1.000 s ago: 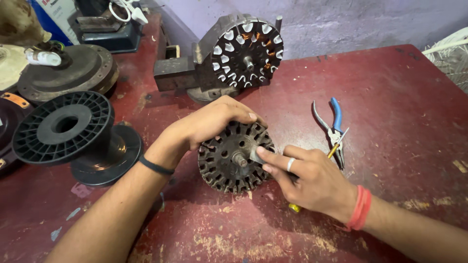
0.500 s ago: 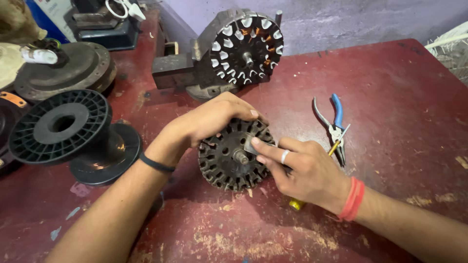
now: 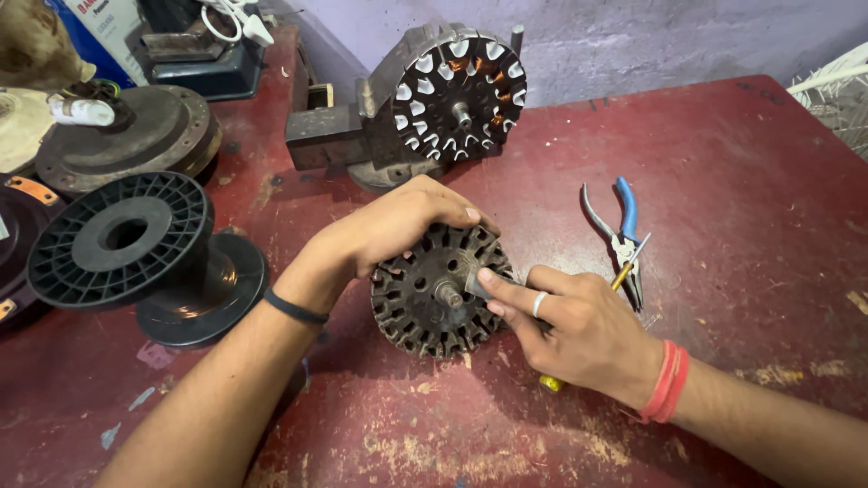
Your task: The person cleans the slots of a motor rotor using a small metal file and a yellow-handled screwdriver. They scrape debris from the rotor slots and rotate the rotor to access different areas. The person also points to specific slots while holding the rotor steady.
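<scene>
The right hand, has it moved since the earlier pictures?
Barely. The right hand stays at the stator hub; against the pliers, it only crept slightly left, toward the hub.

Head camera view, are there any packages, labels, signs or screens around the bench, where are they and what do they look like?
Blue container: top left corner behind the round motor cover, blue with a white printed label, mostly cut off.
No signs or screens show.

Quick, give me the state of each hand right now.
Left hand: closed over the top edge of the slotted stator core, gripping it.
Right hand: closed, fingers pinching a small grey piece by the core's shaft.
</scene>
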